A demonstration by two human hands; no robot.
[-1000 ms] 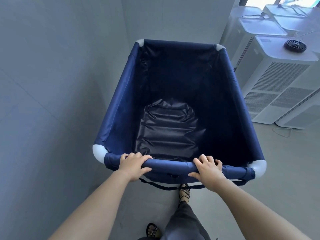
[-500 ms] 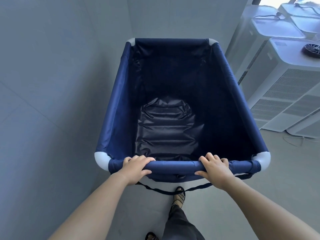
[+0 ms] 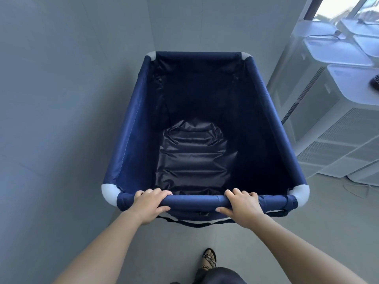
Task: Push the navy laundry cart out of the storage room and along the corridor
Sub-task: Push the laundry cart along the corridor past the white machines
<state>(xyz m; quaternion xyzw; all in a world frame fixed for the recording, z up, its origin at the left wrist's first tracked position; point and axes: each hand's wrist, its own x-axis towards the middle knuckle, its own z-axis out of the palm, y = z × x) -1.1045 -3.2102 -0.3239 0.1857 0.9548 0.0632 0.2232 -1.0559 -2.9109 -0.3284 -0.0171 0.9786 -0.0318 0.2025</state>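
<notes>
The navy laundry cart (image 3: 133, 128) fills the middle of the view, an open fabric bin with pale grey corner joints and a dark shiny liner at the bottom, with nothing inside. My left hand (image 3: 148, 203) grips the near top rail left of centre, fingers curled over it. My right hand (image 3: 241, 206) grips the same rail right of centre. Both arms reach forward. The cart's wheels are hidden beneath the fabric.
A grey wall (image 3: 51, 99) runs close along the cart's left side and meets another wall ahead. Several white boxy appliances (image 3: 336, 128) with vented sides stand to the right, beneath a bright window. A cable (image 3: 356, 186) lies on the grey floor. My sandalled foot (image 3: 209, 261) is below.
The cart has rolled forward and swung slightly, so the white appliances slid toward the right edge. Both hands kept their grip on the rail. My foot has stepped back in view.
</notes>
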